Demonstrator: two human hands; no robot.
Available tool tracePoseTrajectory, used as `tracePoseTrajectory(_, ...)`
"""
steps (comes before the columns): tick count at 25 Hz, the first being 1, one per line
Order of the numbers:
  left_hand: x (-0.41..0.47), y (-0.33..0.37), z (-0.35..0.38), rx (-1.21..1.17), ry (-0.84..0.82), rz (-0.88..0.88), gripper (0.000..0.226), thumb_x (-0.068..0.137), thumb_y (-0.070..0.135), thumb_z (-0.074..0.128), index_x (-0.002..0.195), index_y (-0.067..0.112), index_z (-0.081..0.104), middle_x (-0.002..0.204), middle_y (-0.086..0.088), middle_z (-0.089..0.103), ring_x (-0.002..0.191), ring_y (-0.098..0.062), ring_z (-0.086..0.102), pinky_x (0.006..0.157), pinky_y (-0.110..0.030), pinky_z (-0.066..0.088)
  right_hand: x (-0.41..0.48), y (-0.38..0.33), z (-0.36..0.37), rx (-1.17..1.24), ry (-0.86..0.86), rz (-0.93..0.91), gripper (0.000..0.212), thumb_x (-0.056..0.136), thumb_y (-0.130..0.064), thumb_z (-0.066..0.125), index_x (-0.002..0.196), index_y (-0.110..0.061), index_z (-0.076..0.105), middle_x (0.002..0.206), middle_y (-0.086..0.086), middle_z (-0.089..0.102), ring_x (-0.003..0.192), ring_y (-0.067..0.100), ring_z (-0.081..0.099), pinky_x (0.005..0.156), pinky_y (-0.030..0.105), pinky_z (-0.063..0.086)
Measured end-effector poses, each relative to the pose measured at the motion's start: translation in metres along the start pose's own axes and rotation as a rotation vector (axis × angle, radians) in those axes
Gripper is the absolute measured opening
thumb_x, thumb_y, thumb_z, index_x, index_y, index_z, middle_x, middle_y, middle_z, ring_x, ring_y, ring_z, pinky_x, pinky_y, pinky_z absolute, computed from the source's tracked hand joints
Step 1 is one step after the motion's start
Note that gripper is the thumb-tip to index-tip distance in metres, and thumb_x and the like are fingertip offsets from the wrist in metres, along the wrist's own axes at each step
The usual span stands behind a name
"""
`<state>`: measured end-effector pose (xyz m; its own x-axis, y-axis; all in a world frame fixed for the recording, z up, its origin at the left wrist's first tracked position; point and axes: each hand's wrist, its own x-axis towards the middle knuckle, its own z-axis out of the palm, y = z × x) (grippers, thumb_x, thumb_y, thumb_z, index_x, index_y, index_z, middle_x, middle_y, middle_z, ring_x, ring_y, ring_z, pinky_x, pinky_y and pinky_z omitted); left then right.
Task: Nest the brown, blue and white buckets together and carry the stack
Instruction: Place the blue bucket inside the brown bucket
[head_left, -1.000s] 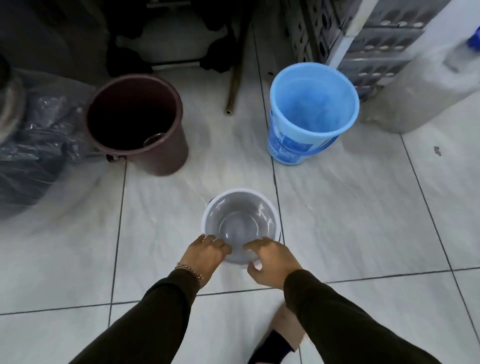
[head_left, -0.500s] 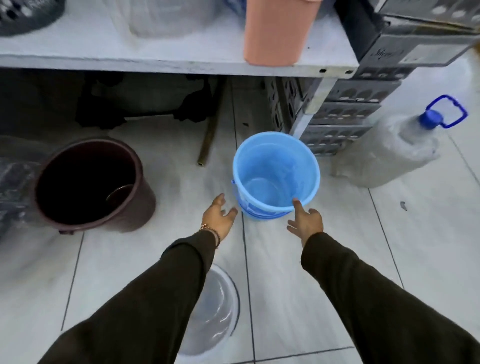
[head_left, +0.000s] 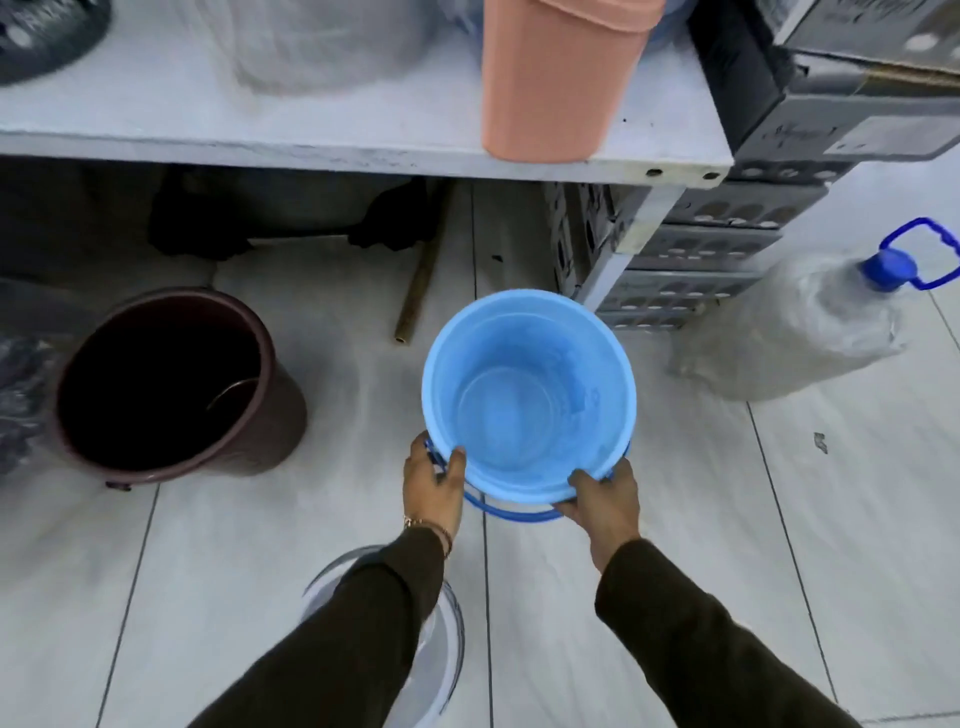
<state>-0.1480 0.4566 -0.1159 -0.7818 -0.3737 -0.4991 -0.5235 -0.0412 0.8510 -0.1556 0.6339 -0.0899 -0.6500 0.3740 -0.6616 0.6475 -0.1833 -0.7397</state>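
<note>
On a pale tiled floor (head_left: 675, 545) below a white shelf (head_left: 363, 150), we grip the blue bucket (head_left: 530, 395) by its near rim.

Our left hand (head_left: 434, 486) clasps the rim's near-left edge, thumb hooked inside; our right hand (head_left: 605, 499) clasps the near-right edge, fingers over the darker blue handle (head_left: 519, 514) hanging beneath. The bucket stands open-mouthed between us and the shelf leg. The white bucket (head_left: 441, 649) sits under our left sleeve, mostly hidden. The brown bucket (head_left: 171, 384) stands well apart to the left. Further out, an orange bin (head_left: 556, 78) rests on the shelf, and a blue-capped water jug (head_left: 810, 322) lies at right.
</note>
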Motion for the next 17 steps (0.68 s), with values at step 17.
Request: tracePoseTrajectory(17,-0.074,0.150,-0.303,-0.259,0.472,-0.101,0.033,0.095,0.013,0.055,0.126,0.017,0.046,0.115,-0.004,0.052,0.084,-0.011,0.064,0.062,-0.030,0.063,-0.247,-0.097,0.241,-0.474,-0.457,-0.475,0.078,0.092,-0.002,0.055,0.147,-0.044,0.018,0.112,-0.033,0.061,0.103,-0.002,0.064,0.099,0.036,0.054)
